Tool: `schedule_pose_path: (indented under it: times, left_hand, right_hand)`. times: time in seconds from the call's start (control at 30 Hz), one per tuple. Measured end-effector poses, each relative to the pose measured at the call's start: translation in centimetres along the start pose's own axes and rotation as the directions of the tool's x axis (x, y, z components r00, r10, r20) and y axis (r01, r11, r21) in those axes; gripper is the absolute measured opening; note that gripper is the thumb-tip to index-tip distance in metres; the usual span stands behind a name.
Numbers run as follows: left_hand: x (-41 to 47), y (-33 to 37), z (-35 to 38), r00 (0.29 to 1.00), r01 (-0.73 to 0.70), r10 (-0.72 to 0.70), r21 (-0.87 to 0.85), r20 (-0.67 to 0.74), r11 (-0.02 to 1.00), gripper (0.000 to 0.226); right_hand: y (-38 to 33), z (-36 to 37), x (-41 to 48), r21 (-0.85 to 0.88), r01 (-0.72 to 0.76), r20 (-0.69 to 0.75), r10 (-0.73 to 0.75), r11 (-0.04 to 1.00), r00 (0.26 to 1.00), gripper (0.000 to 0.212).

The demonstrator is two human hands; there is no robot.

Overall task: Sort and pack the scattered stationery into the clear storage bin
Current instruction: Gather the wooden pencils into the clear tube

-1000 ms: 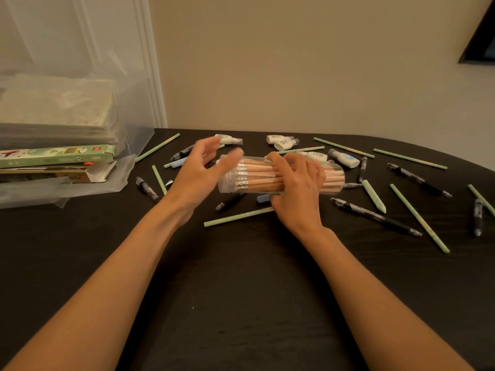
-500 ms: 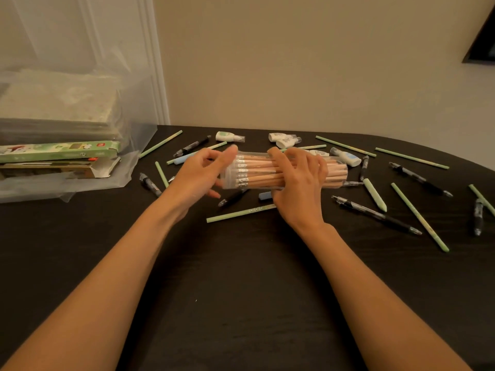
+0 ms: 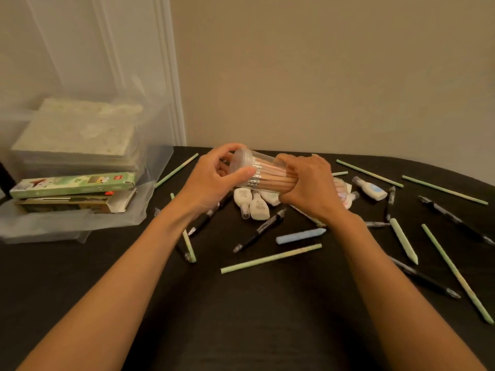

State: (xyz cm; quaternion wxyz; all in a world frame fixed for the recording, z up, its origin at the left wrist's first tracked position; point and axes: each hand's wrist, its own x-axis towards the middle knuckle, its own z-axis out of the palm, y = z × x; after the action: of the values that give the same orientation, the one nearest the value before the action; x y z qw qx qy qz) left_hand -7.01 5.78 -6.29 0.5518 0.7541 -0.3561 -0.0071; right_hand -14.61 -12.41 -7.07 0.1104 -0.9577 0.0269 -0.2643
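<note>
Clear plastic tube of wooden pencils (image 3: pixel 263 171) is being held off black table (image 3: pixel 241 317), 3 o'clock of clear storage bin (image 3: pixel 156 162). Left hand (image 3: pixel 214 180) is gripping its capped end, right hand (image 3: pixel 308 186) is wrapping its body.

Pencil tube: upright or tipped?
Tipped, near horizontal: pencil tube held between left hand at its capped end and right hand round its body.

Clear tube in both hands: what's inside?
A bundle of wooden pencils with metal bands fills the clear tube. The right hand covers the tube's far end, hiding the pencils' other ends.
</note>
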Motion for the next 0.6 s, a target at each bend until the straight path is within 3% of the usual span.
schedule_pose_path:
  times: [0.07, 0.23, 0.37, 0.53, 0.6]
  left_hand:
    - [2.2, 0.3, -0.5, 1.0, 0.002, -0.002, -0.013, 0.004, 1.0, 0.044]
    - [6.5, 1.5, -2.6, 0.998, 0.056, -0.056, -0.096, 0.008, 0.994, 0.033]
    - [9.1, 4.1, -4.9, 0.971, 0.178, -0.208, -0.23, -0.115, 0.957, 0.037]
    - [13.4, 9.2, -10.2, 0.923, 0.258, -0.309, -0.227, -0.229, 0.939, 0.029]
    - [14.7, 10.1, -12.9, 0.892, 0.327, -0.383, -0.243, -0.239, 0.913, 0.026]
  right_hand:
    - [0.1, -0.9, 2.2, 0.008, 0.003, 0.026, -0.003, 1.0, 1.0, 0.05]
    - [-0.1, -4.1, 7.9, 0.056, -0.03, 0.247, 0.016, 0.998, 0.969, 0.055]
    - [-1.8, -6.2, 12.4, 0.161, -0.137, 0.358, 0.071, 0.978, 0.931, 0.057]
    - [-6.9, -7.3, 18.4, 0.292, -0.313, 0.424, 0.172, 0.904, 0.889, 0.059]
    - [-9.3, -7.7, 20.8, 0.414, -0.468, 0.45, 0.272, 0.781, 0.851, 0.053]
